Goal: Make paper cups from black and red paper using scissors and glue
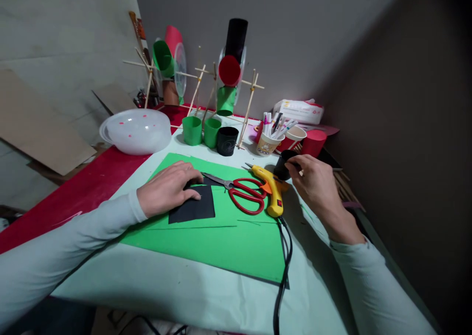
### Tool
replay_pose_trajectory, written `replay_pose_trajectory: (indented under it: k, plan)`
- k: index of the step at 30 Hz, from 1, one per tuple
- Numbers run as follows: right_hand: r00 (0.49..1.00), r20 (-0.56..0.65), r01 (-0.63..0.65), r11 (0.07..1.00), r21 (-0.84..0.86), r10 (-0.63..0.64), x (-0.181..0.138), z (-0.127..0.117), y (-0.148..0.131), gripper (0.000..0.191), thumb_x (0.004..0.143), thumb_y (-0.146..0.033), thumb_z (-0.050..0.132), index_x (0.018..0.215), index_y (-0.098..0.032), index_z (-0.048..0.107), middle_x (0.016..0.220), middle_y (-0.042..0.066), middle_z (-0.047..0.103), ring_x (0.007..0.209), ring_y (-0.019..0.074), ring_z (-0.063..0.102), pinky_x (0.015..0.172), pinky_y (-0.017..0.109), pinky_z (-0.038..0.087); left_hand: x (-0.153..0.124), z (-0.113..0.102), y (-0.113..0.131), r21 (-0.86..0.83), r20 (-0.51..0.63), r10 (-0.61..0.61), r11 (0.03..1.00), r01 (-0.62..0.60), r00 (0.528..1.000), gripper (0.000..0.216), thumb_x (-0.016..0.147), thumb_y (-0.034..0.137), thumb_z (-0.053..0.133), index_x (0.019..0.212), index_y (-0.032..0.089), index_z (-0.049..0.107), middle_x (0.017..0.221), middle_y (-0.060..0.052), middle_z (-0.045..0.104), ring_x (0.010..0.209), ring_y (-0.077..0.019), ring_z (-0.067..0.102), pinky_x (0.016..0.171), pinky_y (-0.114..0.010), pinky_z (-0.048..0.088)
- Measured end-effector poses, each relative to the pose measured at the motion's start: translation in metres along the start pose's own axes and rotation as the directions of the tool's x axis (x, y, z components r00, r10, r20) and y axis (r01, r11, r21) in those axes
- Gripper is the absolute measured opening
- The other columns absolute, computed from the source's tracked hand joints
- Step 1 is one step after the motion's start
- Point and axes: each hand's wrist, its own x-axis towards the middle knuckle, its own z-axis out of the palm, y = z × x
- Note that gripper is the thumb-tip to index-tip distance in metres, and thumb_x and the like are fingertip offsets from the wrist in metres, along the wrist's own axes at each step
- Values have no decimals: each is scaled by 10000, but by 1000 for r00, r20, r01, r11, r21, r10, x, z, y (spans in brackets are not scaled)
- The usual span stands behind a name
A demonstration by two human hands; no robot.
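On the green sheet (206, 246), the left hand (167, 187) lies flat with fingers together, pressing the black paper piece (195, 209), while just past the sheet's far right corner, beyond the red scissors (247, 195) and yellow glue gun (271, 190), the right hand (315, 182) pinches a black paper cup (283, 167).

Left hand (167, 187) lies flat — right hand (317, 180) curled, pinching.

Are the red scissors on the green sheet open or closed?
Nearly closed: the red scissors lie flat on the green sheet, blades together, handles close.
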Motion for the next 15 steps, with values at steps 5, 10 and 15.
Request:
replay_pose_trajectory:
  k: [5,10,15]
  plan:
    - [997,-73,-3,1000,21,5,1,-6,-3,195,905,-211,545,919,-150,730,913,139,756,770,275,673,696,358,469,5,-1,-4,-53,15,-16,998,17,1000,178,802,326,725,892,181,673,896,-61,661,920,-267,604,826,-357,444]
    - [989,-147,-5,998,56,13,2,-11,-8,179,892,-221,562,895,-156,729,891,140,759,717,259,665,651,350,455,12,1,-9,-144,10,-42,989,43,999,157,758,310,707,752,202,592,780,-13,611,766,-210,578,709,-304,420]
    - [981,-192,0,996,91,18,2,-14,-9,154,882,-226,572,866,-174,716,840,117,746,682,246,653,635,350,454,15,-1,-18,-219,-40,-78,973,67,996,162,740,327,659,707,205,557,701,8,565,685,-189,522,661,-302,366]
